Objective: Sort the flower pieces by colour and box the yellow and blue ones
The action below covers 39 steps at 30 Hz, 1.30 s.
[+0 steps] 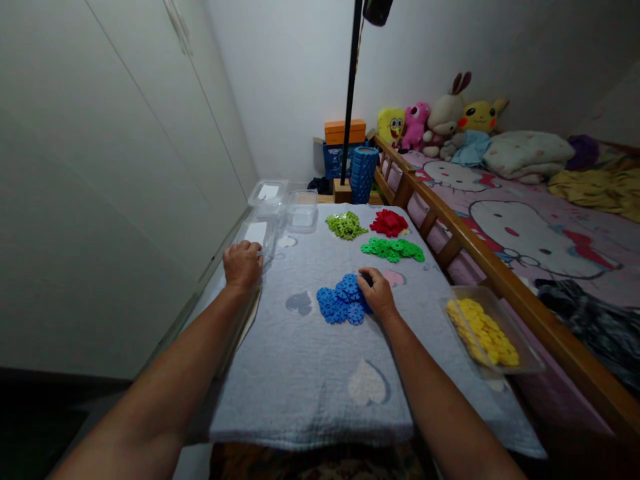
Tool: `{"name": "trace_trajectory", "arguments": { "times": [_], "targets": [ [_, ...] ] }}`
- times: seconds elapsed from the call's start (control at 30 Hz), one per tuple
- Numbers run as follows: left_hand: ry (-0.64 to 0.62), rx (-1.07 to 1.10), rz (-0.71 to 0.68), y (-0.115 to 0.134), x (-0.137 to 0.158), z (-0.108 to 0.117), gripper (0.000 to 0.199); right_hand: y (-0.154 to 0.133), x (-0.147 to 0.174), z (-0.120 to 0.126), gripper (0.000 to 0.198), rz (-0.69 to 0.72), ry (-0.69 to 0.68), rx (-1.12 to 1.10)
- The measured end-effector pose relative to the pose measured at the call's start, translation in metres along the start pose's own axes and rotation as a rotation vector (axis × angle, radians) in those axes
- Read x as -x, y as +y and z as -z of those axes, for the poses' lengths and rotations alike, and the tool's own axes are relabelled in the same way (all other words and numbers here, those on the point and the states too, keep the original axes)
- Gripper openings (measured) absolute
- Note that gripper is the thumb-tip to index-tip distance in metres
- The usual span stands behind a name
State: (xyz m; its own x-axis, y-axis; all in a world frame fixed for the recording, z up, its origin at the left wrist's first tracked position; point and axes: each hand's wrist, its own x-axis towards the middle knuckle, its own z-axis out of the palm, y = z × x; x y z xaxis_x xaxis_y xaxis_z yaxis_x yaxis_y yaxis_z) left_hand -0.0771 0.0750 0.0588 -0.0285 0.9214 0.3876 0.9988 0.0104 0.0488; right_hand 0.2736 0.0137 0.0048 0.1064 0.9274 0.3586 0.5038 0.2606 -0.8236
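Note:
My left hand (243,263) is closed on the near edge of a clear plastic box (270,239) at the table's left side; a white paper shows in that box. Blue plastic snowflake discs (336,305) lie in a loose pile at mid-table. Against the pile's right side, my right hand (378,292) curls its thumb and fingers round some of the blue discs, partly hiding them. Farther back are heaps of light green pieces (345,226), red pieces (388,223) and green discs (393,249).
Yellow discs (483,332) fill a clear box at the right edge, beside the wooden bed rail (465,240). More clear boxes (302,209) stand at the back left. A black pole (351,87) rises behind the table. White cupboard doors (125,167) flank the left.

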Motion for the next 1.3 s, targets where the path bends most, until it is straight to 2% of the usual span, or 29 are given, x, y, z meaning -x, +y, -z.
{"name": "trace_trajectory", "arguments": {
  "times": [0.27,0.47,0.67,0.87,1.03,1.1,1.17,1.3],
  "targets": [
    [-0.013,0.040,-0.126,0.021,0.016,0.015,0.020,0.000,0.000,0.000,0.031,-0.005,0.000,-0.010],
    [0.007,0.170,-0.278,0.055,0.056,0.032,0.016,-0.001,0.000,0.001,0.032,-0.014,-0.003,-0.014],
    [-0.020,0.190,-0.354,0.079,0.099,0.045,0.014,-0.001,0.000,0.002,0.032,-0.010,-0.004,-0.026],
    [-0.018,0.182,-0.367,0.082,0.115,0.052,0.013,-0.002,0.002,0.002,0.035,0.034,-0.051,0.013],
    [0.116,0.348,-0.342,0.090,0.130,0.063,0.016,-0.002,0.004,0.001,0.038,0.096,-0.090,0.054],
    [0.094,0.444,-0.375,0.100,0.143,0.065,0.017,-0.002,0.005,0.000,0.039,0.098,-0.098,0.061],
    [-0.018,0.511,-0.445,0.112,0.158,0.060,0.024,-0.001,0.005,0.000,0.040,0.120,-0.125,0.082],
    [-0.189,0.506,-0.405,0.134,0.175,0.033,0.073,-0.002,0.006,-0.002,0.042,0.162,-0.198,0.166]
  ]
}}
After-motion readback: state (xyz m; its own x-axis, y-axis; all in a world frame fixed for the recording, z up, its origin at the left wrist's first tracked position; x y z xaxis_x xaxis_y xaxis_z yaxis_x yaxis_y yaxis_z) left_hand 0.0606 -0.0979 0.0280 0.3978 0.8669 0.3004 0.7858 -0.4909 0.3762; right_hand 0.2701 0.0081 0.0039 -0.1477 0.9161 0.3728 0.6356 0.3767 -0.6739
